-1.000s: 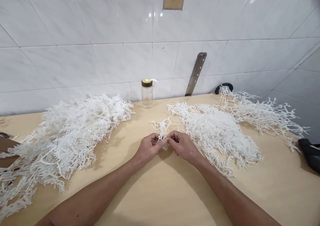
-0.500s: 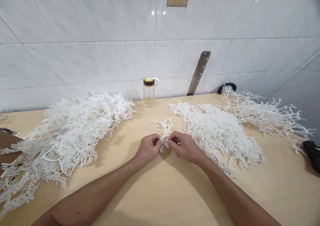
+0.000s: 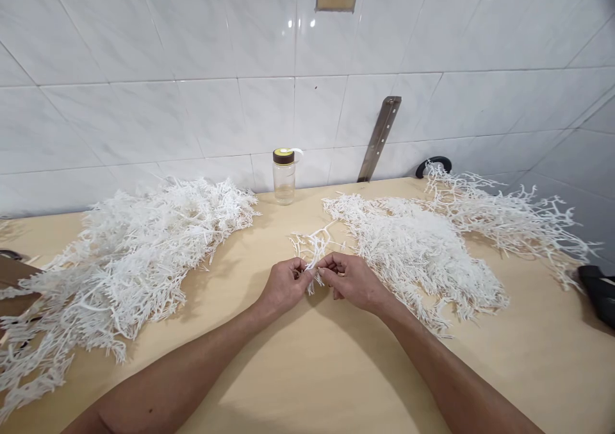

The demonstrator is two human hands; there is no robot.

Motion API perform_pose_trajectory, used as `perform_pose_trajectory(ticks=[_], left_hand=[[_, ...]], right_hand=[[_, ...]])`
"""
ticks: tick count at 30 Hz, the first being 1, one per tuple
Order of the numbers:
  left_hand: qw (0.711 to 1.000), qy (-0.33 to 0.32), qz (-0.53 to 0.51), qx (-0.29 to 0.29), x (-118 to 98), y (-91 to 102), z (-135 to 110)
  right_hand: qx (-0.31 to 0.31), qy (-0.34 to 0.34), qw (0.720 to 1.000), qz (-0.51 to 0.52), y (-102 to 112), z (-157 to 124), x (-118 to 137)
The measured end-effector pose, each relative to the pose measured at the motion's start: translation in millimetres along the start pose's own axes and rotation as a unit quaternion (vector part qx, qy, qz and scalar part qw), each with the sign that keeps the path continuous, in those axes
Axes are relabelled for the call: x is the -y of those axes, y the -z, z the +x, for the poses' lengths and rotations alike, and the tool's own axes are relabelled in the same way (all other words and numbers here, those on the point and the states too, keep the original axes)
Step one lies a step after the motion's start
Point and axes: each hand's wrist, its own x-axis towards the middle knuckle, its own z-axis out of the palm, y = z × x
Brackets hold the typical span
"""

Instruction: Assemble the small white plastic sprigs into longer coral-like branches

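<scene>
My left hand (image 3: 284,286) and my right hand (image 3: 352,281) meet over the middle of the wooden table (image 3: 312,370). Both pinch one small white plastic branching sprig (image 3: 313,245), whose twigs fan out just beyond my fingertips. A large heap of the same white sprigs (image 3: 125,254) lies to the left of my hands. A second heap (image 3: 423,248) lies right beside my right hand, with longer, sparser white branches (image 3: 509,219) behind it.
A clear bottle with a dark lid (image 3: 284,176) stands against the white tiled wall (image 3: 192,68). A metal bar (image 3: 379,138) leans on the wall, next to a black ring (image 3: 433,163). A dark object (image 3: 598,290) sits at the right edge, brown cardboard (image 3: 12,280) at the left.
My hands stay together on the sprig, with the fingers shifting slightly. The view itself has drifted a little.
</scene>
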Motion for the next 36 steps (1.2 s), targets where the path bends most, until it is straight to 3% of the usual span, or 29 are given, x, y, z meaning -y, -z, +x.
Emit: perform_pose_trajectory(ticks=[6, 15, 21, 24, 27, 29, 31, 36], left_hand=[[0.999, -0.027, 0.022, -0.01, 2, 0.4, 0], [1.0, -0.008, 0.006, 0.029, 0, 1.0, 0], [0.999, -0.002, 0.006, 0.051, 4, 1.3, 6], [0.998, 0.017, -0.034, 0.054, 6, 2.0, 7], [0.996, 0.03, -0.072, 0.051, 4, 2.5, 5], [0.994, 0.039, -0.096, 0.043, 2, 2.6, 3], [0.992, 0.041, -0.114, 0.032, 1, 2.6, 3], [0.994, 0.023, -0.11, 0.017, 5, 2.2, 3]], right_hand=[[0.007, 0.011, 1.0, 0.002, 1, 0, 1], [-0.053, 0.045, 0.994, -0.083, -1, -1, 0], [-0.107, 0.158, 0.954, -0.233, -12, 1, -4], [-0.172, 0.152, 0.935, -0.27, -8, 6, -7], [-0.214, 0.062, 0.961, -0.162, 3, 8, -10], [-0.17, -0.012, 0.985, -0.036, 8, 7, -9], [-0.104, -0.056, 0.991, 0.065, 8, 5, -7], [-0.013, -0.078, 0.986, 0.147, -3, 2, -5]])
